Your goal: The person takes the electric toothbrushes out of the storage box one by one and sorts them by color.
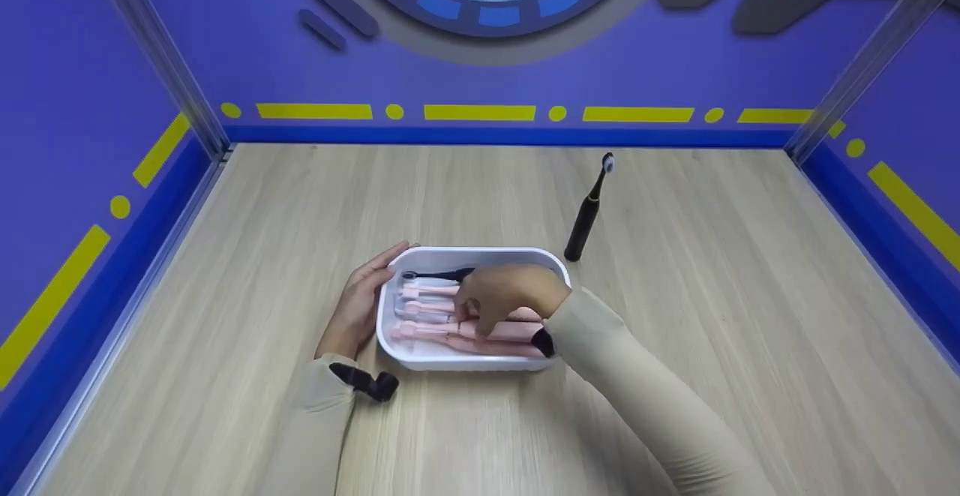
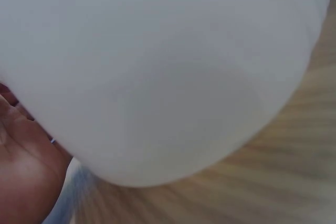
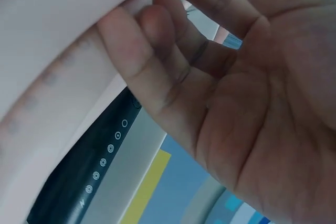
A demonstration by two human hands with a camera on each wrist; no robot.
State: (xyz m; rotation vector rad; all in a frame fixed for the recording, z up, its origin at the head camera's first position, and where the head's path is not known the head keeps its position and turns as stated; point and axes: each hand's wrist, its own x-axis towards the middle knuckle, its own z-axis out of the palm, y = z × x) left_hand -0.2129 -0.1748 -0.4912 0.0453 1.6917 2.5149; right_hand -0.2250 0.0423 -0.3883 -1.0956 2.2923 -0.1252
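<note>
A white plastic bin [image 1: 480, 363] holds several pink electric toothbrushes, lying side by side, and a black one [image 1: 435, 277] along its far wall. My left hand [image 1: 358, 308] grips the bin's left side, thumb at the rim; in the left wrist view its palm [image 2: 23, 177] is beside the white wall. My right hand [image 1: 514, 290] reaches down into the bin with curled fingers and pinches a pink electric toothbrush [image 1: 517, 329]. Close up, the right wrist view shows the fingertips against a pink handle [image 3: 58, 19], with the black handle [image 3: 100, 156] and its row of round symbols behind.
Another black electric toothbrush [image 1: 583, 227] is on the wooden table [image 1: 300, 203] just beyond the bin's far right corner. Blue panels [image 1: 480, 83] with yellow marks wall in the back and both sides of the table.
</note>
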